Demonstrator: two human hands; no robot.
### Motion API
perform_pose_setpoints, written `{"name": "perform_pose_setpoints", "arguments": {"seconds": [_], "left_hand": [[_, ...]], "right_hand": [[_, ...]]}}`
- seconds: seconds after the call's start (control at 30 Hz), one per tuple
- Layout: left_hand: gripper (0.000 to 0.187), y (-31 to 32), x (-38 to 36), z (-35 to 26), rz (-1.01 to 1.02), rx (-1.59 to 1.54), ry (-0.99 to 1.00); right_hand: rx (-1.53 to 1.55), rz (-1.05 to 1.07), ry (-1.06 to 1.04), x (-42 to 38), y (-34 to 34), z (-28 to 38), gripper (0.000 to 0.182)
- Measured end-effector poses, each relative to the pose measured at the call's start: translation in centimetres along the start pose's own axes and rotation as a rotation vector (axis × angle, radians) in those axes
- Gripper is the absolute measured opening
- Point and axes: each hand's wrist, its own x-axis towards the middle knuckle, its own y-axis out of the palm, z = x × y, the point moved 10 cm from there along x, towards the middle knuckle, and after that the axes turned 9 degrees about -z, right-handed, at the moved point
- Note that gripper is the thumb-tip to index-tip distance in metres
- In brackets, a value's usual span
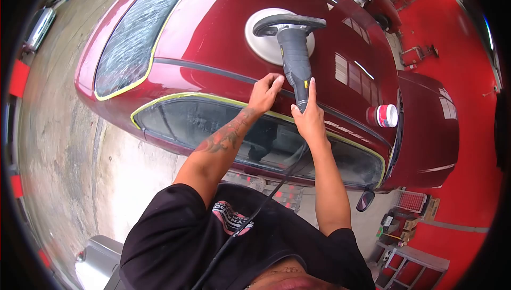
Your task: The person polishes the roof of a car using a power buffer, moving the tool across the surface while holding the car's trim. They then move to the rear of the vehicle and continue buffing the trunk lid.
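Resting pad down on the maroon car roof, the polisher looks heavy and rigid, probably steadiest held by 2 places, the rear grip and front handle; on that gloss it could skate. The right hand wraps the rear grip, 1 finger laid along it; the left hand curls loosely beside it, any pinch impossible to tell.

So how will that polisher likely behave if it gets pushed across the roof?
The polisher would probably glide easily, since its round white pad lies against a glossy dark-red roof. It may feel heavy when lifted, given its thick, bulky body. The black cord, trailing in a gentle curve, looks flexible and might drag behind.
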Motion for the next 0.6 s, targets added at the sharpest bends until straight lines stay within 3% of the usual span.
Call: {"name": "perform_pose_setpoints", "arguments": {"seconds": [0.07,0.17,0.3,0.53,0.6], "left_hand": [[0.058,-1.0,0.2,2.2,0.039,-0.409,-0.267],[0.064,-4.8,-0.5,-1.2,-0.089,-0.526,-0.412],[0.068,-8.7,1.2,-3.2,-0.107,-0.414,-0.44],[0.051,-13.9,4.8,-0.2,-0.294,-0.452,-0.313],[0.064,-14.3,4.4,-0.9,-0.235,-0.439,-0.353]], "right_hand": [[0.004,0.036,-0.015,-1.0,1.7,2.8,0.1],[0.006,0.088,-0.009,-2.0,4.4,5.6,0.098],[0.015,0.092,-0.092,-2.8,7.6,9.2,0.097],[0.088,0.064,-0.19,-2.1,10.5,12.9,0.096],[0.121,0.103,-0.118,-1.9,10.9,12.9,0.095]]}}
